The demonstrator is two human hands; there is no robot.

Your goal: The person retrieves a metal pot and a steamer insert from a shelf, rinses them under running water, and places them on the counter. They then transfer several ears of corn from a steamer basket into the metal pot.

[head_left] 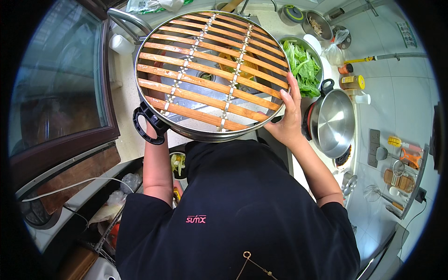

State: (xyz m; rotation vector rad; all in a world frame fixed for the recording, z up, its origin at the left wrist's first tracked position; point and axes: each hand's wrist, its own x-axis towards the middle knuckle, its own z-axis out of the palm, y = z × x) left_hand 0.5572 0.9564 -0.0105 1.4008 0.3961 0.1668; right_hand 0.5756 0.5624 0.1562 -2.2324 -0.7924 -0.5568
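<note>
A round metal steamer tier [206, 134] with a wooden slat rack [210, 68] is held up in front of my body, over the sink [190, 84]. The slats look wet and are joined by two metal strips. My right hand [288, 108] grips the rim at the right, fingers on the outer edge and thumb low. Behind the near left side, my left hand [156, 93] shows only in part between the slats, holding the tier from beneath. A black loop handle [150, 125] sticks out by my left wrist. Through the gaps I see a yellow plastic basket [227, 61] in the sink.
Leafy greens [301, 68] fill a metal bowl at the right, near an empty steel pot [334, 122] on the stove side. A bowl of pale food [315, 26] stands farther back. An open window [66, 80] flanks the left; a faucet [129, 21] rises behind the tier.
</note>
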